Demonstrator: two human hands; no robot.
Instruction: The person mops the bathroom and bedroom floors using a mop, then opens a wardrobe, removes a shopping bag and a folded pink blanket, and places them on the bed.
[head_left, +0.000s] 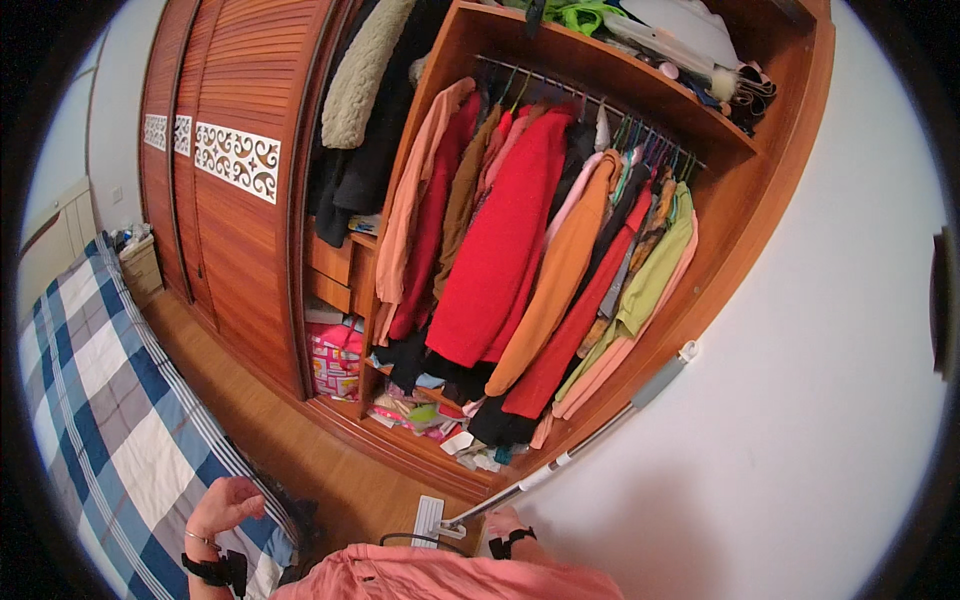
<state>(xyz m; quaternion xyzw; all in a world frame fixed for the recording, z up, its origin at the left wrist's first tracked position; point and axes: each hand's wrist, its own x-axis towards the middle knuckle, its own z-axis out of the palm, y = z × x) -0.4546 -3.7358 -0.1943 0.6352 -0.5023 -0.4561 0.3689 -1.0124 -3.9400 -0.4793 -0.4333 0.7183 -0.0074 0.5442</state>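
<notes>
My left hand hangs above the edge of a bed under a blue, white and grey checked cover, its fingers loosely bent and nothing visible in it. Low in the view, my right hand is beside the lower pole of a flat mop; whether its fingers touch the pole I cannot tell. The mop leans against the white wall, its white head on the wooden floor. Before me stands a wooden wardrobe with many garments on a rail, among them a red coat and an orange garment.
A louvred sliding door covers the wardrobe's left part. Cloths and papers lie in its bottom, near a pink patterned bag. The upper shelf holds mixed items. Beside the bed stands a nightstand.
</notes>
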